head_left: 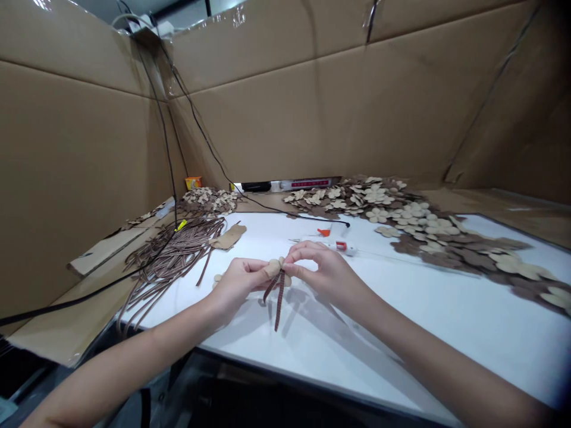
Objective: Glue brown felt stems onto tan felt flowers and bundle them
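Head view: my left hand grasps a flower, my right hand pinches its edge; probably light, soft, best held there.

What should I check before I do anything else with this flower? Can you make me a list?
1. Left grip has the pale flower: ok, held between thumb and fingers.
2. Right grip is at the flower: ok, thumb and finger pinched together beside its middle.
3. Dangling strips are fastened: cannot tell, two ends hang down but fingers hide the join.
4. White tool is put down: ok, lying on the table behind the right grip.
5. Black cord is apart from both grips: ok.
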The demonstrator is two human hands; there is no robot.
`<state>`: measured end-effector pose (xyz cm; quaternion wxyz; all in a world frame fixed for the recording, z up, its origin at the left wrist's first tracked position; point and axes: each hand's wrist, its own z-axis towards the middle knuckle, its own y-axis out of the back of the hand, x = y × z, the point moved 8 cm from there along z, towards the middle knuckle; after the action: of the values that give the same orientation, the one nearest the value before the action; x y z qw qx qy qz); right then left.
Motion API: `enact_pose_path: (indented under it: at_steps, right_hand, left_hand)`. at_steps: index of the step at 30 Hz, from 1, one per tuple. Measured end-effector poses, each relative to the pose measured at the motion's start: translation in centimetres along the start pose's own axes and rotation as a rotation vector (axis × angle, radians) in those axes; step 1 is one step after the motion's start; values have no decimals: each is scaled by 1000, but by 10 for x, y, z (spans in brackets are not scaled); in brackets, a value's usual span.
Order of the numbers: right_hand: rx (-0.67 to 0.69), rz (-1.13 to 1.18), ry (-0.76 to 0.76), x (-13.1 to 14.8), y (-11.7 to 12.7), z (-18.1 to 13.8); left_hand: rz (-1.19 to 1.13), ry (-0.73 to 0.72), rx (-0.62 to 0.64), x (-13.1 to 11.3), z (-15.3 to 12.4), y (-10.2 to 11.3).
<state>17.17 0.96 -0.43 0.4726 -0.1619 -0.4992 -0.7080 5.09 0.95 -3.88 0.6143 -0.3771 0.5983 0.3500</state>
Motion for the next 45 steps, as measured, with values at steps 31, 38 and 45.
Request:
enact_pose_path:
  at_steps: [31,38,45]
  right_hand:
    - [-43,-57,-71,0,0,-4]
    - [85,424,-333,-14,-11,-7]
    - [160,388,-345,-16,-15,-8]
  left_hand:
    - [55,-38,-22,0,2,1]
    - [-53,-29,-2,3,4,4]
    - [-8,-43,4,2,4,4]
